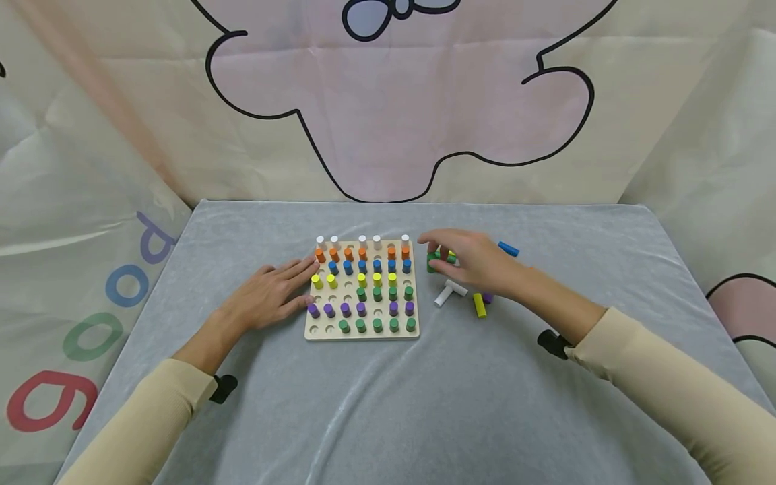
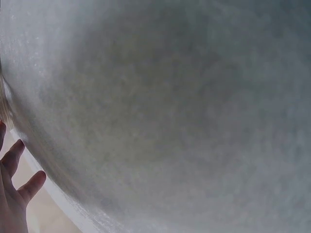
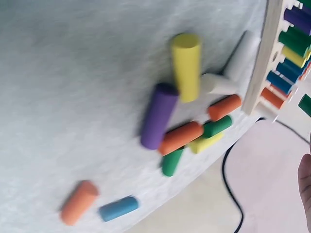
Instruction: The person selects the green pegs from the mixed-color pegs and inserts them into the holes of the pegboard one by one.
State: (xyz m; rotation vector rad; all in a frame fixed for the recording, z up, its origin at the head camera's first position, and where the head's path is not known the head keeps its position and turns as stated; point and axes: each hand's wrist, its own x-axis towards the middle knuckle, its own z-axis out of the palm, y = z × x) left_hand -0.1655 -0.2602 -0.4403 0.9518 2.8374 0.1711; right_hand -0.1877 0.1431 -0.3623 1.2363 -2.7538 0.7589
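Note:
A wooden pegboard (image 1: 339, 335) lies on the cloth, with rows of white, orange, blue, yellow, green and purple pegs and some bare holes. My left hand (image 1: 263, 303) rests at its left edge, fingers straight and thumb apart; spread fingers also show at the corner of the left wrist view. Just right of the board, my right hand (image 1: 479, 263) holds a green peg (image 1: 431, 263) between thumb and fingers. That green peg (image 3: 305, 104) appears raised at the right side of the right wrist view, where its grip is partly cut off.
Loose pegs lie right of the board: a white peg (image 1: 443, 296) touching another, a yellow peg (image 1: 479, 306), a purple peg (image 3: 159, 116), a blue peg (image 1: 508, 248), and several orange and green ones. Grey cloth (image 1: 376, 417) covers the table; a printed curtain (image 1: 376, 121) hangs behind.

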